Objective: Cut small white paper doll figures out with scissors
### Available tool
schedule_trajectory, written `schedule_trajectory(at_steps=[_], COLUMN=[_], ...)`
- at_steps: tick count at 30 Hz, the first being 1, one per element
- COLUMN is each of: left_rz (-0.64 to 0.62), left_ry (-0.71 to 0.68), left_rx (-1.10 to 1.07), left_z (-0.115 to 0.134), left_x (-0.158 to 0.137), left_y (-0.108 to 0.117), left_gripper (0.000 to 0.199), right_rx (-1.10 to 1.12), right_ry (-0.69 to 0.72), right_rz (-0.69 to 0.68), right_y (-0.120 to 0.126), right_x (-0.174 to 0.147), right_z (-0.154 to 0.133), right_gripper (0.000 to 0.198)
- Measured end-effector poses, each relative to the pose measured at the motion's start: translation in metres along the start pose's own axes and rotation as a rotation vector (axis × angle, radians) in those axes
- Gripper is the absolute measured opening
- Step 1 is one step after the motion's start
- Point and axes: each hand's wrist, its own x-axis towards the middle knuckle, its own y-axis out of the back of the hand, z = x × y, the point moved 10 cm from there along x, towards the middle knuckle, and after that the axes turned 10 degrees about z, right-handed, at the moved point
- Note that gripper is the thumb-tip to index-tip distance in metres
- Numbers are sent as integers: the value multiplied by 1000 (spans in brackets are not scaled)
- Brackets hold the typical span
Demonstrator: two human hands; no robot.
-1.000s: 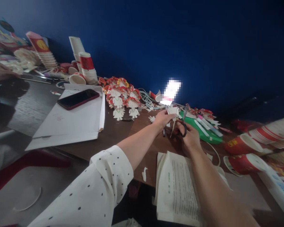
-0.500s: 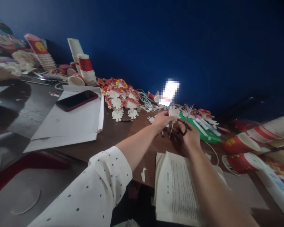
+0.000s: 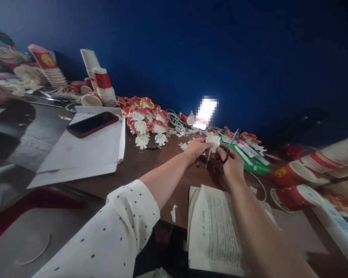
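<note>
My left hand (image 3: 197, 148) pinches a small white paper cutout (image 3: 212, 141) by its left side, above the brown table. Wrapped around the dark handles of a pair of scissors (image 3: 233, 139) is my right hand (image 3: 231, 160), its fingers close to the cutout's lower right edge. The scissor blades point up and away from the paper. Left of my hands lies a heap of paper dolls (image 3: 143, 119) with red ruffled trim and white bodies. Pale paper scraps (image 3: 184, 145) lie just beyond my left wrist.
A green packet (image 3: 258, 166) with several pens lies right of my hands. Nearer me is a printed booklet (image 3: 211, 231). A phone (image 3: 92, 124) rests on a white box (image 3: 84, 154) at left. Paper cups (image 3: 104, 85) stand behind it; more cups (image 3: 295, 173) lie at right. Another person's hand (image 3: 1, 94) shows far left.
The paper cutout has turned to face me more squarely between my hands. The scissors have tilted slightly to the right. The whole view has shifted a little.
</note>
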Motion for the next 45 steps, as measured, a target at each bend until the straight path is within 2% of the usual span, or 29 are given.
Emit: schedule_trajectory(at_steps=[4, 10, 19, 25, 31, 37, 42, 45], left_rz=[-23, -91, -96, -68, -53, -48, 15, 36], left_ry=[12, 64, 59, 26, 26, 58, 97, 101], left_rx=[28, -63, -163, -175, -183, -185, -226, -246], left_z=[-2, -6, -10, -12, -11, -14, -14, -8], left_x=[-3, -8, -2, 1, 0, 0, 2, -1], left_y=[-2, -10, -12, -8, -7, -7, -1, 0], left_gripper=[22, 18, 29, 39, 41, 28, 3, 4], right_rx=[12, -6, -38, 3, -1, 6, 45, 62], right_ry=[-9, 3, -3, -19, -22, -47, -118, -131], right_rz=[8, 2, -69, -171, -160, -124, -111, -128], right_y=[-2, -3, -13, -22, -21, -19, -19, -20], right_x=[-4, -7, -13, -11, -12, -15, -17, -16], right_z=[-8, -12, -8, 1, 0, -4, 4, 6], right_gripper=[48, 50, 50, 51, 55, 46, 54, 57])
